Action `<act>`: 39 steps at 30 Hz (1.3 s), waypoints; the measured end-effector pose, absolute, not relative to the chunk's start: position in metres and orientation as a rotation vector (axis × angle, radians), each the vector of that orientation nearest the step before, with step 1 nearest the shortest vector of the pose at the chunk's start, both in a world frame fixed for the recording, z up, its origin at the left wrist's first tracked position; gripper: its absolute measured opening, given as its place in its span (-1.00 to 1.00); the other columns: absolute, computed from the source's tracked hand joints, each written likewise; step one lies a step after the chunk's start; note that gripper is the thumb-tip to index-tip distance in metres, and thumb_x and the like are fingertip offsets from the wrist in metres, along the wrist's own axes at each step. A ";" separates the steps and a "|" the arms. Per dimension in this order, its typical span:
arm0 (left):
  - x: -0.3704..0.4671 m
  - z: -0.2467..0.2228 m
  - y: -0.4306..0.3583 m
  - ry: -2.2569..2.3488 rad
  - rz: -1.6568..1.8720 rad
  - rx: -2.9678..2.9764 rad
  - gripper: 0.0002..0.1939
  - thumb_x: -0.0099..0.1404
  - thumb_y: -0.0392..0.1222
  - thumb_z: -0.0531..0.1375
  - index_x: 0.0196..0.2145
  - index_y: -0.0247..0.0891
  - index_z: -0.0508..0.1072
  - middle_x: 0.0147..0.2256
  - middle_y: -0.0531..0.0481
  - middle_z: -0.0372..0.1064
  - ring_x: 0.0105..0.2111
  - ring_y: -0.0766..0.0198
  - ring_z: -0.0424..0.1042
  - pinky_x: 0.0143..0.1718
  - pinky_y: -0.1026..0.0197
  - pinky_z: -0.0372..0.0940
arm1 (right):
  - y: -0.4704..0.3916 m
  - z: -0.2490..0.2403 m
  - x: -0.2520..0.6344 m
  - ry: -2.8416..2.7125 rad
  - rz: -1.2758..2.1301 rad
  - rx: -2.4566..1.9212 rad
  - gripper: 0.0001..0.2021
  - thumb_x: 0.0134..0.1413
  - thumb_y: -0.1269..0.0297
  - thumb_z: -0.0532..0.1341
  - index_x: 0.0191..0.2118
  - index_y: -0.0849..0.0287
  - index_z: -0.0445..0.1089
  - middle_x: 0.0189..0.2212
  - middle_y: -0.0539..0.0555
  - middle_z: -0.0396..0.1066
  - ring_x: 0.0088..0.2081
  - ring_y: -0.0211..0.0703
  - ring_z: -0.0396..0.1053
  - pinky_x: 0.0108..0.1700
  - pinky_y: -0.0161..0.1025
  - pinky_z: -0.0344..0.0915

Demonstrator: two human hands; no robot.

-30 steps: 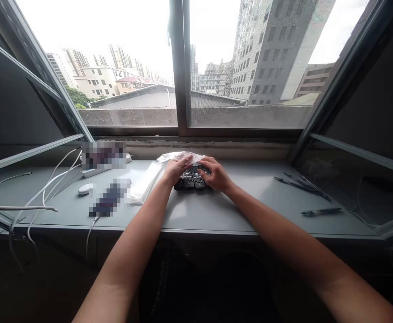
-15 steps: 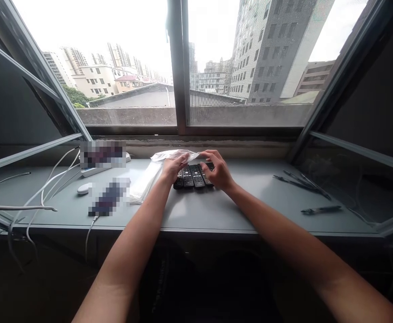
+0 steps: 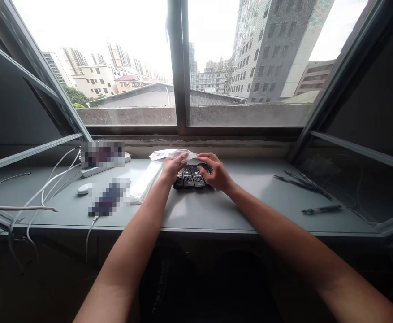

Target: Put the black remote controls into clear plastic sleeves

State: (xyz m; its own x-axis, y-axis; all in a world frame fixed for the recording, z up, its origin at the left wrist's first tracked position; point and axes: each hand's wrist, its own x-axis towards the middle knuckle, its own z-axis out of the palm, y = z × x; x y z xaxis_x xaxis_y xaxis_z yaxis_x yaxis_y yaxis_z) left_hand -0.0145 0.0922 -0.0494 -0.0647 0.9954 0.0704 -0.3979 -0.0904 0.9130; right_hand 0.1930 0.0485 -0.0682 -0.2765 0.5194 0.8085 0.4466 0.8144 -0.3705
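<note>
My left hand [image 3: 173, 168] is closed on the crumpled mouth of a clear plastic bag [image 3: 164, 154], its thumb pressed over the film. Several black remote controls [image 3: 188, 177] lie side by side just right of that hand, their button faces up. Above the right-hand remotes is my right hand [image 3: 217, 172], fingers bent and apart from the thumb. Its fingertips reach the bag's right edge, while the thumb hangs over a remote; whether they touch is hard to tell. White sheet-like plastic [image 3: 145, 181] stretches along the left of my left forearm.
On the grey desk [image 3: 250, 211], several dark pens [image 3: 320, 210] lie at the right. At the left are a white mouse-like object [image 3: 84, 189], a blurred-out item [image 3: 110, 197] on a cable, a power strip [image 3: 97, 170] and loose white cables [image 3: 45, 184]. A window ledge borders the back.
My right hand has shifted slightly left, its thumb now over a different part of the remotes. The bag's edge has moved a little left; my left hand stays nearly still.
</note>
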 end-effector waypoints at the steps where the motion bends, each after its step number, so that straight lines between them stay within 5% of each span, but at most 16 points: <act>1: -0.014 -0.049 0.093 0.880 1.466 0.925 -0.56 0.04 -0.19 0.65 -0.16 -0.26 0.64 -0.12 -0.12 0.64 -0.04 0.11 0.64 -0.03 0.20 0.52 | 0.049 -0.069 0.193 -1.918 0.086 -0.725 -0.64 0.42 0.25 0.25 0.24 -0.04 0.55 0.16 0.20 0.47 0.23 0.16 0.43 0.36 0.21 0.39; 13: -0.015 -0.051 0.096 0.862 1.492 0.894 -0.66 0.08 -0.25 0.61 -0.22 -0.28 0.65 -0.09 -0.14 0.65 -0.02 0.15 0.63 -0.11 0.29 0.49 | 0.050 -0.069 0.195 -1.899 0.086 -0.741 -0.65 0.42 0.25 0.26 0.24 -0.02 0.57 0.08 0.20 0.45 0.14 0.15 0.45 0.28 0.16 0.45; 19: -0.015 -0.053 0.095 0.819 1.424 0.981 -0.59 0.05 -0.22 0.63 -0.17 -0.30 0.67 -0.16 -0.13 0.66 -0.15 0.19 0.63 -0.10 0.24 0.48 | 0.051 -0.068 0.194 -1.923 0.082 -0.685 -0.69 0.41 0.29 0.27 0.18 -0.01 0.59 0.15 0.18 0.52 0.22 0.14 0.43 0.35 0.19 0.38; 26: -0.013 -0.052 0.097 0.777 1.414 0.913 -0.52 0.03 -0.27 0.65 -0.11 -0.30 0.63 -0.20 -0.08 0.66 -0.27 0.27 0.64 -0.16 0.28 0.50 | 0.054 -0.073 0.193 -1.921 0.177 -0.718 -0.73 0.38 0.25 0.32 0.10 0.06 0.64 0.02 0.18 0.63 0.16 0.14 0.48 0.29 0.17 0.44; 32: -0.011 -0.051 0.096 0.714 1.408 0.911 -0.56 0.07 -0.29 0.64 -0.14 -0.34 0.61 -0.17 -0.15 0.66 -0.23 0.17 0.69 -0.13 0.21 0.55 | 0.056 -0.075 0.194 -1.976 0.172 -0.698 -0.74 0.39 0.28 0.31 0.09 0.02 0.68 0.21 0.16 0.56 0.30 0.14 0.38 0.42 0.19 0.32; 39: -0.012 -0.052 0.097 0.726 1.409 0.920 -0.58 0.09 -0.28 0.64 -0.15 -0.34 0.60 -0.18 -0.15 0.65 -0.27 0.21 0.67 -0.18 0.25 0.55 | 0.059 -0.078 0.195 -2.033 0.170 -0.702 -0.58 0.41 0.28 0.30 0.31 -0.02 0.56 0.34 0.17 0.45 0.39 0.18 0.29 0.48 0.26 0.23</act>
